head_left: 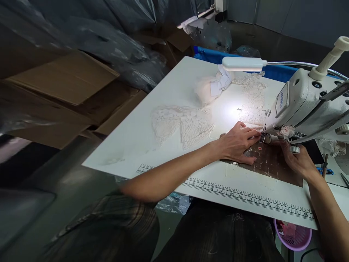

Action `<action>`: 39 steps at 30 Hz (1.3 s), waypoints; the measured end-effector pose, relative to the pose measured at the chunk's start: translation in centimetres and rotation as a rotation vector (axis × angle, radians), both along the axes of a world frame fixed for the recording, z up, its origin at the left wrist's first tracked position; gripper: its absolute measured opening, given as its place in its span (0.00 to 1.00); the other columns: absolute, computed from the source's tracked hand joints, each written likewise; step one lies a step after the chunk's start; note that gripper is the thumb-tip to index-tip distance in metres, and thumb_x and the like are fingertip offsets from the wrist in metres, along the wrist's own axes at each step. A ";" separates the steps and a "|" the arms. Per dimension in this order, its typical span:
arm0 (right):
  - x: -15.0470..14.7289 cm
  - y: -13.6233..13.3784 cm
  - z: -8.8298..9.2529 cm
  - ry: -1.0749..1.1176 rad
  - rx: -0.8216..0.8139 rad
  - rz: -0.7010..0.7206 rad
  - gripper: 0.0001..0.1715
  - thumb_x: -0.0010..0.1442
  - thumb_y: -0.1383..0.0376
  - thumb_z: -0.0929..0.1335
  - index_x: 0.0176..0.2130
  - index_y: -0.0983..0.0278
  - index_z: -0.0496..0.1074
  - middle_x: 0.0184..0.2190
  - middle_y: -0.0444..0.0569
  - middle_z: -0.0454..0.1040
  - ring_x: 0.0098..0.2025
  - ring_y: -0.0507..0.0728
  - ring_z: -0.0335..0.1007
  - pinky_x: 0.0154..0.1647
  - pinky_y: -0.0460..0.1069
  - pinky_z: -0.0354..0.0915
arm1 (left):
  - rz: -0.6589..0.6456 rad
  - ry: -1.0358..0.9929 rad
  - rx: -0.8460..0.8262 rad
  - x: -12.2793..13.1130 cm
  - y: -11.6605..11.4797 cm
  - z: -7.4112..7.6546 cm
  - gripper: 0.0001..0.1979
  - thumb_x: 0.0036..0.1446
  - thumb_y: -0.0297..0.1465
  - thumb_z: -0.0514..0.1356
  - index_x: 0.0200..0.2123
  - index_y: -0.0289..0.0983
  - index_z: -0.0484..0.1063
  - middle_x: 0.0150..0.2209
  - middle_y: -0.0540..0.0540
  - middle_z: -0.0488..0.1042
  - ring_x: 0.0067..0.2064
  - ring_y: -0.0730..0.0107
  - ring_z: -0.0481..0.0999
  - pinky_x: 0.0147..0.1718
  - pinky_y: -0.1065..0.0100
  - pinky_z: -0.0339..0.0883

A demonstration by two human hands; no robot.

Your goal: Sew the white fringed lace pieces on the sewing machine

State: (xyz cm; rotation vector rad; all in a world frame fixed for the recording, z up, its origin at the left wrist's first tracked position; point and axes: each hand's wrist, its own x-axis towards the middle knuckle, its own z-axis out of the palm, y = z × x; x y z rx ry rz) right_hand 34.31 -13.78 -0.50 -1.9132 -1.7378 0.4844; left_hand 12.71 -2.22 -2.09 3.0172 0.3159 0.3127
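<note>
A white sewing machine stands at the right, its presser foot down near both hands. My left hand rests just left of the foot, fingertips pressed on the near edge of pale lace fabric, thumb spread over the brown plate. To the right of the foot is my right hand, its fingers bent beside the needle area and partly hidden by the machine; what they hold cannot be made out. Two cream lace pieces lie on the white table, with a bundled pale fabric behind them.
A white lamp on a flexible neck lights the table. Printed ruler marks run along its front edge. Open cardboard boxes and plastic sheeting are at the left. A purple basket sits below; a blue-handled tool lies at the right.
</note>
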 end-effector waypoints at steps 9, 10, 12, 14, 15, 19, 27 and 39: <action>-0.7 -0.7 -1.3 0.105 0.040 -0.129 0.33 0.62 0.40 0.59 0.37 0.63 0.75 0.34 0.53 0.77 0.38 0.60 0.73 0.38 0.53 0.67 | 0.026 -0.027 -0.007 0.0 0.0 -0.4 0.32 0.60 0.49 0.54 0.58 0.32 0.65 0.60 0.34 0.66 0.54 0.50 0.69 0.52 0.51 0.57; -0.7 -0.7 -1.3 0.099 0.033 -0.132 0.33 0.62 0.40 0.59 0.36 0.63 0.75 0.33 0.53 0.77 0.37 0.59 0.72 0.37 0.52 0.67 | 0.032 -0.038 -0.011 0.0 0.0 -0.5 0.31 0.60 0.48 0.54 0.59 0.33 0.65 0.60 0.34 0.66 0.55 0.50 0.69 0.53 0.51 0.56; -0.6 -0.6 -1.2 0.090 0.030 -0.131 0.33 0.62 0.40 0.58 0.35 0.63 0.75 0.32 0.52 0.76 0.35 0.58 0.72 0.35 0.51 0.66 | 0.050 -0.067 -0.017 0.0 0.0 -0.7 0.31 0.60 0.48 0.55 0.60 0.33 0.63 0.61 0.33 0.64 0.57 0.49 0.67 0.57 0.49 0.53; -0.5 -0.5 -1.3 0.094 0.041 -0.140 0.32 0.61 0.41 0.59 0.35 0.63 0.75 0.31 0.51 0.76 0.34 0.58 0.71 0.34 0.51 0.66 | 0.074 -0.087 -0.024 -0.1 -0.1 -0.8 0.34 0.61 0.48 0.56 0.62 0.31 0.60 0.64 0.31 0.61 0.62 0.48 0.63 0.62 0.48 0.48; -0.5 -0.5 -1.4 0.099 0.045 -0.147 0.32 0.61 0.41 0.59 0.35 0.63 0.75 0.31 0.51 0.76 0.33 0.57 0.71 0.34 0.51 0.66 | 0.086 -0.082 -0.031 0.0 -0.1 -0.9 0.35 0.61 0.49 0.56 0.63 0.30 0.58 0.65 0.30 0.59 0.64 0.47 0.60 0.63 0.47 0.46; -0.2 -0.5 -2.3 0.130 0.041 -0.175 0.28 0.60 0.44 0.61 0.35 0.64 0.75 0.31 0.51 0.76 0.35 0.58 0.71 0.37 0.52 0.66 | 0.129 0.008 -0.076 0.1 0.0 -0.9 0.38 0.63 0.52 0.52 0.66 0.31 0.54 0.68 0.31 0.53 0.69 0.46 0.51 0.65 0.44 0.41; -0.2 -0.3 -3.7 0.113 0.136 -0.143 0.25 0.61 0.48 0.62 0.40 0.64 0.76 0.30 0.50 0.77 0.35 0.58 0.72 0.38 0.52 0.68 | 0.239 -0.090 -0.050 0.0 -0.5 -1.6 0.35 0.66 0.51 0.49 0.65 0.31 0.55 0.69 0.29 0.51 0.69 0.44 0.53 0.63 0.40 0.44; 0.0 0.5 -4.2 0.010 0.222 -0.090 0.25 0.59 0.52 0.61 0.41 0.64 0.79 0.39 0.57 0.79 0.38 0.63 0.77 0.39 0.56 0.72 | 0.352 0.006 -0.110 5.3 8.5 2.7 0.24 0.71 0.39 0.41 0.41 0.36 0.75 0.40 0.41 0.78 0.40 0.61 0.78 0.41 0.62 0.68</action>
